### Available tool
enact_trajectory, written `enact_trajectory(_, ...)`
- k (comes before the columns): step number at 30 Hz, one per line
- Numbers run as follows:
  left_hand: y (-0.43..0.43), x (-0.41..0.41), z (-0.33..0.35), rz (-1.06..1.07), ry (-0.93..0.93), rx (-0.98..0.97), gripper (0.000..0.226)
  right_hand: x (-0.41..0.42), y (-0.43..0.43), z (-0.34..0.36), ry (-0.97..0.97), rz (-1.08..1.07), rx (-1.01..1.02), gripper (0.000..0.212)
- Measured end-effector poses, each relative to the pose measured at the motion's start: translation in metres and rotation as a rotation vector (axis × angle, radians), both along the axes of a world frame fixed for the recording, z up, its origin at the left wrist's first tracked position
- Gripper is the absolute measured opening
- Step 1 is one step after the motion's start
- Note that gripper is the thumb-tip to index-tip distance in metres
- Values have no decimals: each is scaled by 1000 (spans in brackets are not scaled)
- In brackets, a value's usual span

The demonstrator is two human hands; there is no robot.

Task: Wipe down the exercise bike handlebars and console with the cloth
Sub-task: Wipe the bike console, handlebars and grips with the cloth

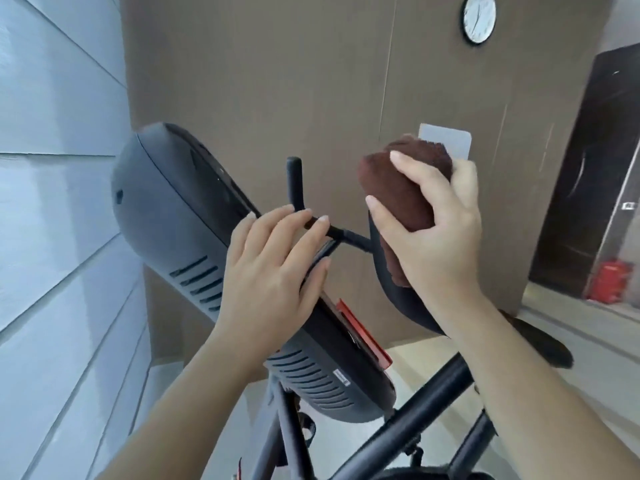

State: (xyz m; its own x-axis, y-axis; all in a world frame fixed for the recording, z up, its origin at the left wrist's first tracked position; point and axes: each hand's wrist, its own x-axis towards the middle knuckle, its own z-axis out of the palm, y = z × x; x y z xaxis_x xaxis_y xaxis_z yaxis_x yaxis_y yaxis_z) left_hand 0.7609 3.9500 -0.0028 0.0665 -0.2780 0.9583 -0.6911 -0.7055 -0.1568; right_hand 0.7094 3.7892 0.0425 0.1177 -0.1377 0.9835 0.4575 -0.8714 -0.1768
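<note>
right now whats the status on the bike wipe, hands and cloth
Right hand clamped on brown cloth, wrapped over handlebar. Left hand flat on console. Nothing in the way.

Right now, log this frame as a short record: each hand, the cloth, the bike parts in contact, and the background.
left hand: flat on the console edge, fingers over a thin black bar
right hand: clutching the brown cloth
cloth contact: pressed on a curved handlebar pad
background: wall clock, dark door
</note>
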Motion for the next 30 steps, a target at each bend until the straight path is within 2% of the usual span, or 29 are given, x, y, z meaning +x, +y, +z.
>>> enact_trajectory(7, 21, 13, -5, 58, -116, 65, 30, -31, 1, -64, 134, -257, -194, 41)
enact_trajectory(14, 28, 20, -6, 37, -198, 99, 41, -14, 35, -6, 81, -292, -11, 42)
enact_trajectory(17, 27, 24, -6, 38, -231, 95, 43, -3, 41, -4, 113, -436, -89, 41)
enact_trajectory(22, 27, 28, -8, 19, -252, 85, 43, -17, 31, -48, 177, -542, -229, 37)
enact_trajectory(26, 29, 28, -9, 11, -270, 87, 41, -28, 35, -63, 263, -530, -221, 37)
enact_trajectory(28, 30, 28, -8, 11, -272, 108, 40, -30, 40, -51, 247, -512, -193, 38)
enact_trajectory(30, 30, 29, -8, 15, -274, 114, 42, -25, 45, -28, 151, -529, -197, 39)
